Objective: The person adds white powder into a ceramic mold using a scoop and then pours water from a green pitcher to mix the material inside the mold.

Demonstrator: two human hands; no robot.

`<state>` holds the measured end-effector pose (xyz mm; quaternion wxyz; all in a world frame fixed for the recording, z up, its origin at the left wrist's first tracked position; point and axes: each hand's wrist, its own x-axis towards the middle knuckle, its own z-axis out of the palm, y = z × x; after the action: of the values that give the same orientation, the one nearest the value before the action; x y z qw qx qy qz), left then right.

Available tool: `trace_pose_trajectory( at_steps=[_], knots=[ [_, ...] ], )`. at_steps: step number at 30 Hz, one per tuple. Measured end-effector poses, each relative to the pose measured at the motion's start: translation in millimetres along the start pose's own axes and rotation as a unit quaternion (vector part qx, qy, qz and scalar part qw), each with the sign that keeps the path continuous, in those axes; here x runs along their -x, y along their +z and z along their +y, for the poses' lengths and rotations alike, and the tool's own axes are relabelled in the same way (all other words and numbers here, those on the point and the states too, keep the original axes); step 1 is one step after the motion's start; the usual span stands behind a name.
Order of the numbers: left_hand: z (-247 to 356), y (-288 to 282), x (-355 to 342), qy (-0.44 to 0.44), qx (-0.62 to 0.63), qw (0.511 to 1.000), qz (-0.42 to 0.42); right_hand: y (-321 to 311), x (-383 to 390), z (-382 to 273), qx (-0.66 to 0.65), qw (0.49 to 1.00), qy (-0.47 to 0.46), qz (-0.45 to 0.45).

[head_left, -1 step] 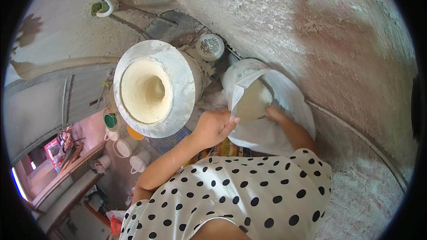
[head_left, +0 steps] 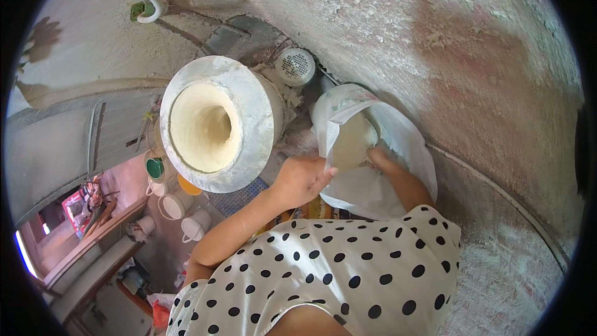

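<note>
Head view, left fingers (head_left: 323, 180) curled, gripping sack (head_left: 404, 134)

The station comprises one white sack (head_left: 357, 190), one funnel-shaped hopper (head_left: 217, 68) and one round perforated cover (head_left: 295, 66). Two hands serve the sack: one left hand (head_left: 303, 178) at its left edge, one right hand (head_left: 377, 157) inside. At least three pale buckets (head_left: 175, 206) stand beyond the left edge of one blue mat (head_left: 238, 197).

We've got the left rim of a white, flexible sack (head_left: 403, 129) in our left hand (head_left: 301, 182); our right hand (head_left: 382, 160) is inside, at pale cream powder (head_left: 351, 143), grip unclear. Left of that rim: round, whitish, wide-flanged hopper (head_left: 254, 130).
</note>
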<state>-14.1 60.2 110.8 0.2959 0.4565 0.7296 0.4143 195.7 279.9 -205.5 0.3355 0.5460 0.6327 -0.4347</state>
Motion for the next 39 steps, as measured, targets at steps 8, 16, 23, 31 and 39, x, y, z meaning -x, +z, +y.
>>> trace_pose_trajectory(
  at_steps=[8, 16, 23, 31, 39],
  knots=[
    [0, 7, 9, 0.054, -0.026, 0.998, 0.022, 31, -22, 12, -0.11, 0.983, -0.042, -0.14],
    [21, 30, 25, 0.055, -0.065, 0.996, -0.019, 37, 1, -1, -0.178, 0.974, 0.0, -0.142],
    [17, 36, 29, 0.108, -0.098, 0.989, -0.03, 54, 24, -17, -0.21, 0.966, -0.091, -0.123],
    [16, 18, 35, 0.043, -0.066, 0.997, 0.006, 3, 124, -21, -0.33, 0.917, -0.2, -0.097],
    [6, 8, 48, -0.032, -0.131, 0.987, 0.086, 2, 172, -1, -0.445, 0.871, -0.197, -0.064]
  ],
)
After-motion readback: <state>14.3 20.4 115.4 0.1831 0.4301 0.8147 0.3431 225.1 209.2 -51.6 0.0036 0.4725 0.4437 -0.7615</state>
